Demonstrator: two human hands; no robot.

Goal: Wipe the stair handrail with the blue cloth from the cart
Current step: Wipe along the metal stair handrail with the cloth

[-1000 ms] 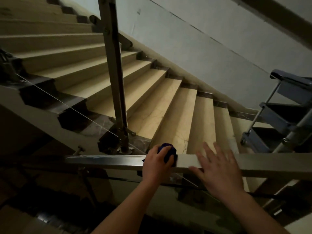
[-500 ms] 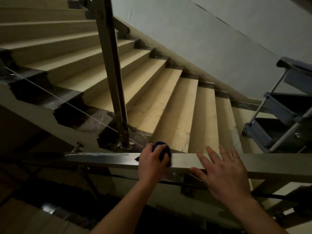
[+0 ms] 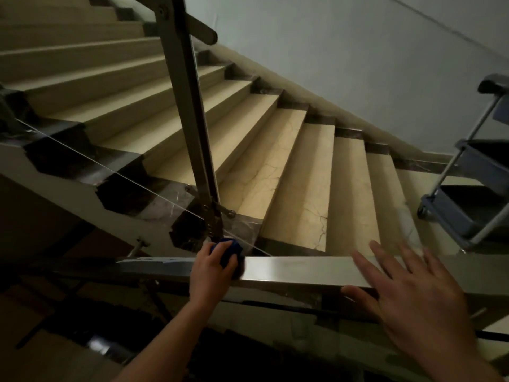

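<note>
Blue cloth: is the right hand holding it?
No, the left hand grips the crumpled blue cloth on the metal handrail; the right hand is open, fingers spread.

Flat metal handrail point(image 3: 289, 271), top face.
A bunched blue cloth point(image 3: 230, 250) sits on it, gripped by the left hand point(image 3: 212, 268); the right hand point(image 3: 413, 299) lies spread further along.

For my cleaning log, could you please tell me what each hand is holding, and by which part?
The left hand grips the bunched blue cloth from above on the handrail; the right hand holds nothing.
</note>
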